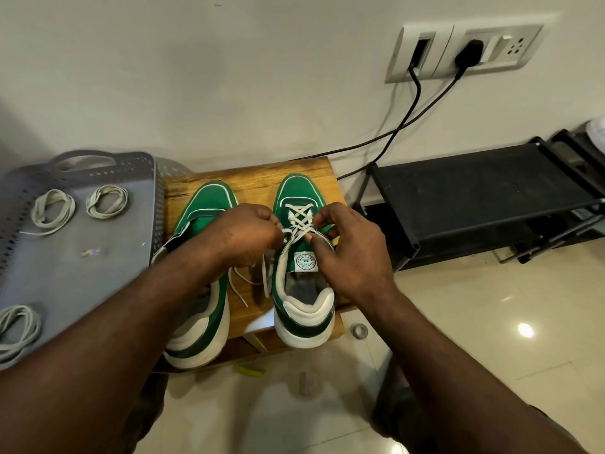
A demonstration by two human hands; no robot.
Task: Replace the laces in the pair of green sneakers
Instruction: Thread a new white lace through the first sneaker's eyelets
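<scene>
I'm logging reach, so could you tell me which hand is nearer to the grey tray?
Left. The left hand pinches a lace just right of the left sneaker, which separates it from the tray; the right hand, pinching it too, is farther right, over the right sneaker.

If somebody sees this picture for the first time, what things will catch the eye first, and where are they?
First, the two green sneakers on the wooden stool in the middle: the left hand and the right hand both pinch the white lace of the right sneaker, partly threaded. Next, the grey tray at the left, where three coiled laces lie.
</scene>
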